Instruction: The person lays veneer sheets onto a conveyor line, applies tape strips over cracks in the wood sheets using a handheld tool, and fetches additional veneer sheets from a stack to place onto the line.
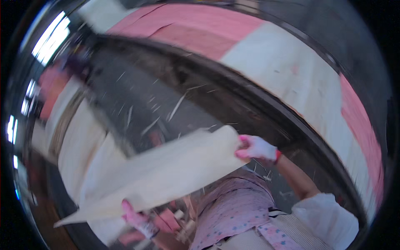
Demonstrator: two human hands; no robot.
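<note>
A long, pale sheet of wood veneer [175,166] stretches across in front of my body, bowed a little and curling at its right end. My right hand [257,148], in a white glove with pink fingers and a red cuff, is closed on the right end of the sheet. Lower down, my left hand [138,218], gloved the same way, grips the near edge toward the left, with its thumb on top and its other fingers mostly hidden. The sheet's left corner runs to a thin point over a pile of veneer sheets [79,154]. Motion blurs the picture somewhat.
A long bench or conveyor [287,75] bearing white and pink sheets curves along the far and right side, with a dark raised edge [250,85]. Wood slivers [177,106] litter the grey floor. Pink and pale scraps [167,220] lie near my left hand. A blurred figure [77,60] is at far left.
</note>
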